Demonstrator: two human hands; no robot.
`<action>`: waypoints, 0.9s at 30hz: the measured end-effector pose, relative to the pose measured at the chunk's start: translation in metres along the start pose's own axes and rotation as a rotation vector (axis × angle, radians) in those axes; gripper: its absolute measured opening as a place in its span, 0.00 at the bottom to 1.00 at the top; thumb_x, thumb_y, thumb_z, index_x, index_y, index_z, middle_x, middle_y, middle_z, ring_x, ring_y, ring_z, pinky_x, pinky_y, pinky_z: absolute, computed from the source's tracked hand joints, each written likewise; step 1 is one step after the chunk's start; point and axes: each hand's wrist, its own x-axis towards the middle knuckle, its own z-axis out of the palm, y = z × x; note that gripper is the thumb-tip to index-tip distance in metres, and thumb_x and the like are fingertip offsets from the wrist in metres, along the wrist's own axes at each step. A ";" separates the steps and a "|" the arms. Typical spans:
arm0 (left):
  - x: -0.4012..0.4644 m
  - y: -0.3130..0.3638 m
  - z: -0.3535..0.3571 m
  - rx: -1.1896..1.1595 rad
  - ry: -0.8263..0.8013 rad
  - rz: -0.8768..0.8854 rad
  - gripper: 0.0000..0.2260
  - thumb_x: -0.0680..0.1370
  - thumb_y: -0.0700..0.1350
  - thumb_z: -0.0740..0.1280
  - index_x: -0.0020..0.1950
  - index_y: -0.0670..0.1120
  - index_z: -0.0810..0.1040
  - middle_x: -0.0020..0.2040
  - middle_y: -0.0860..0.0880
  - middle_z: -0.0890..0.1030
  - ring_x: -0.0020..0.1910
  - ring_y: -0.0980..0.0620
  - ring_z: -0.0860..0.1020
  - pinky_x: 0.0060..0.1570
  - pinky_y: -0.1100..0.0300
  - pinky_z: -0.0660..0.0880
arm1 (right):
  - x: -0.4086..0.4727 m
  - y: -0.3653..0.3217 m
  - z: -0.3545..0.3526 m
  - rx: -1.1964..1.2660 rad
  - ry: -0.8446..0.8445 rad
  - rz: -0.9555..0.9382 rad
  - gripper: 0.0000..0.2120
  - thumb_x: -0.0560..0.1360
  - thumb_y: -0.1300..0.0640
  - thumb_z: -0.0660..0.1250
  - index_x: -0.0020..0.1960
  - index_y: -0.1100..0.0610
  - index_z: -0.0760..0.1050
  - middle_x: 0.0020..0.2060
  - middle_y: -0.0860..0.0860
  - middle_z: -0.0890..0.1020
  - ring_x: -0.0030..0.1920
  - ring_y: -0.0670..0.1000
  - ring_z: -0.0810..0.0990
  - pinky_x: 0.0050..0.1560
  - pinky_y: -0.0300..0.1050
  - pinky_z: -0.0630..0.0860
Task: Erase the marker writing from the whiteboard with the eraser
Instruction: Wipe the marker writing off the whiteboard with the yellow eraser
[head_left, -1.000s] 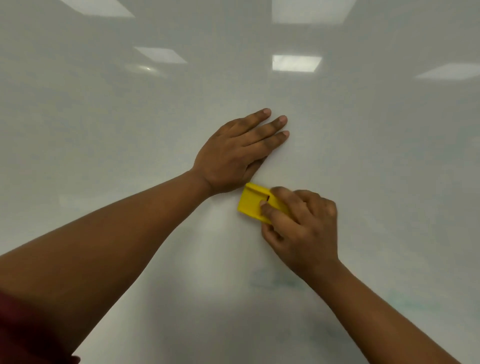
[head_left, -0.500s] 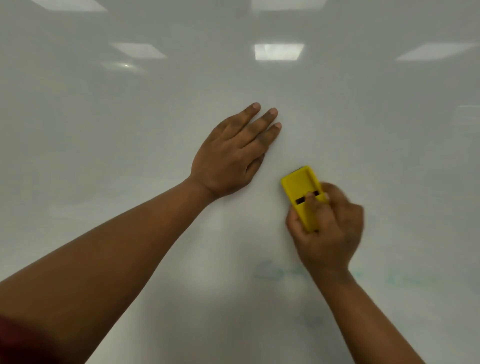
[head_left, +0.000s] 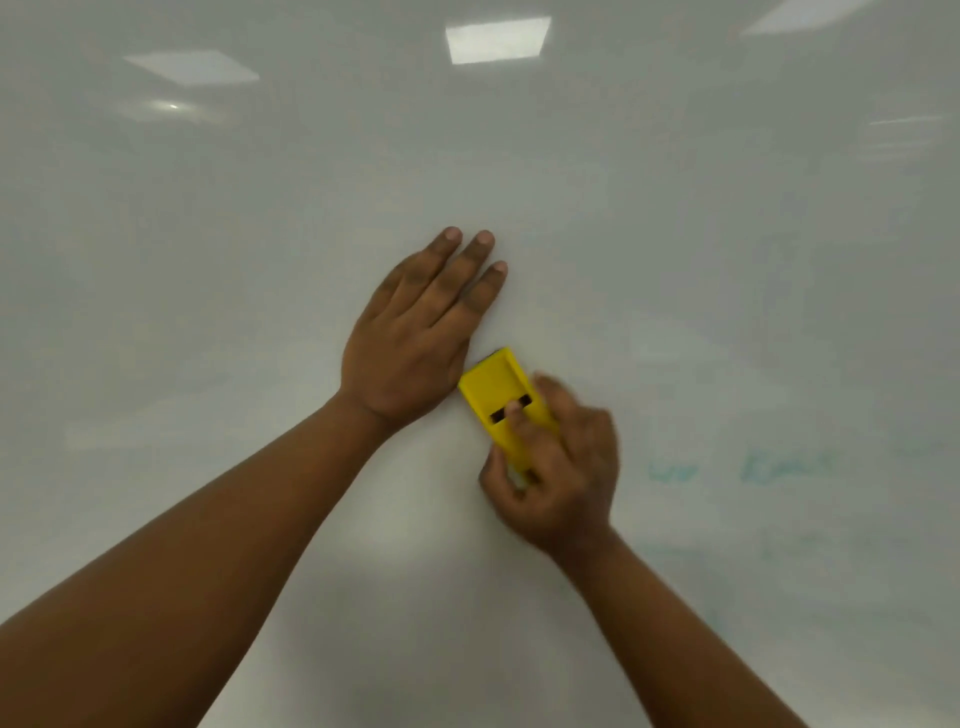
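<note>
A single wide-angle view looks from the person's head, forward and down along both forearms onto the whiteboard (head_left: 675, 234), which fills the whole picture from close by. The left hand (head_left: 415, 332) sits near the picture's middle, the right hand (head_left: 556, 478) just below and to its right. Ceiling light reflections (head_left: 496, 39) show above the hands.

The glossy whiteboard (head_left: 675, 234) bears the left hand (head_left: 415, 338) laid flat with fingers straight, a yellow eraser (head_left: 493, 395) touching that hand's right edge and gripped from below by the right hand (head_left: 561, 478), and faint teal marker writing (head_left: 779, 467) right of the right hand.
</note>
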 end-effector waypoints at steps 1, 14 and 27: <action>-0.001 0.000 0.001 -0.004 0.001 -0.004 0.20 0.82 0.36 0.60 0.75 0.42 0.73 0.76 0.42 0.70 0.77 0.40 0.67 0.73 0.47 0.68 | -0.007 -0.004 -0.001 0.032 -0.047 -0.003 0.21 0.70 0.56 0.74 0.61 0.55 0.77 0.62 0.63 0.81 0.45 0.64 0.83 0.45 0.54 0.75; -0.005 0.002 0.005 -0.004 0.009 0.000 0.23 0.80 0.33 0.62 0.76 0.41 0.71 0.77 0.41 0.70 0.77 0.40 0.66 0.73 0.45 0.69 | -0.047 -0.017 0.003 0.042 -0.035 0.144 0.19 0.73 0.49 0.76 0.60 0.54 0.77 0.59 0.58 0.75 0.44 0.60 0.78 0.42 0.52 0.76; -0.009 0.003 0.006 0.013 0.027 0.028 0.24 0.80 0.32 0.62 0.76 0.41 0.71 0.76 0.41 0.70 0.77 0.39 0.67 0.72 0.44 0.69 | -0.066 -0.035 0.012 0.042 -0.062 0.235 0.18 0.79 0.43 0.68 0.61 0.55 0.73 0.61 0.58 0.71 0.54 0.58 0.75 0.44 0.51 0.77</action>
